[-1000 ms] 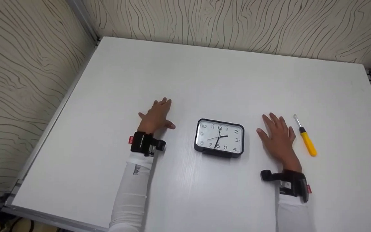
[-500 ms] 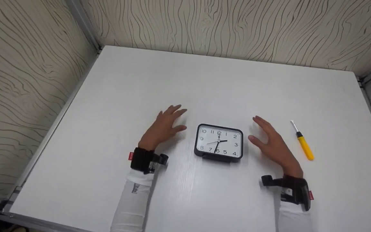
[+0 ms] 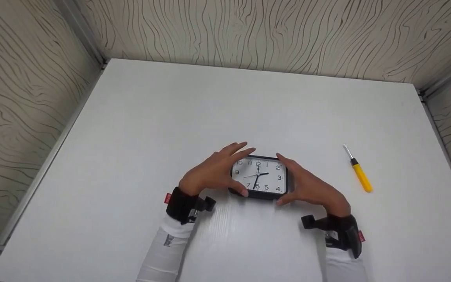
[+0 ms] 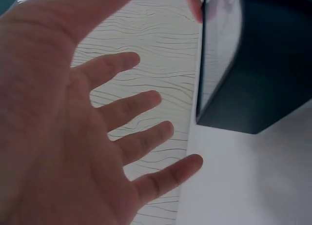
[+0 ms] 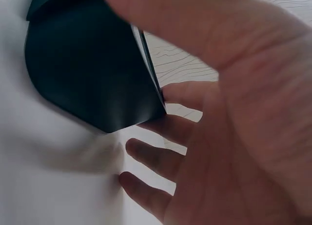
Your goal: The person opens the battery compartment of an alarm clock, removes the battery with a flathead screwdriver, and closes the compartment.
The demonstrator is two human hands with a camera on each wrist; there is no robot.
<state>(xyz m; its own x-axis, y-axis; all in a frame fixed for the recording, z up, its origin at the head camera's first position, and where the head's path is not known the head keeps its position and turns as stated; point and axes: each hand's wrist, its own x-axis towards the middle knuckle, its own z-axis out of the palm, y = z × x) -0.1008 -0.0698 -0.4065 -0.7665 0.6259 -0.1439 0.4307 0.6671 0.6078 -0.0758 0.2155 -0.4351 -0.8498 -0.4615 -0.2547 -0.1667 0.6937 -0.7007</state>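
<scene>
A black-rimmed rectangular desk clock (image 3: 264, 178) with a white dial lies face up on the white table. My left hand (image 3: 213, 172) is spread at its left side, thumb by the lower edge. In the left wrist view its fingers (image 4: 139, 142) are straight and apart from the clock's dark casing (image 4: 278, 69). From the other side, my right hand (image 3: 313, 188) holds the clock's right end between thumb and fingers. Its foremost fingers reach the casing's edge in the right wrist view, while the other fingers (image 5: 151, 159) stay off it.
A screwdriver (image 3: 360, 174) with a yellow handle lies on the white table (image 3: 163, 105), right of the right hand. Wood-patterned panels (image 3: 210, 31) rise behind the table and at both sides.
Both hands have lifted off the table and come inward to the clock's two sides. The right hand has taken hold of its end. The screwdriver lies where it was.
</scene>
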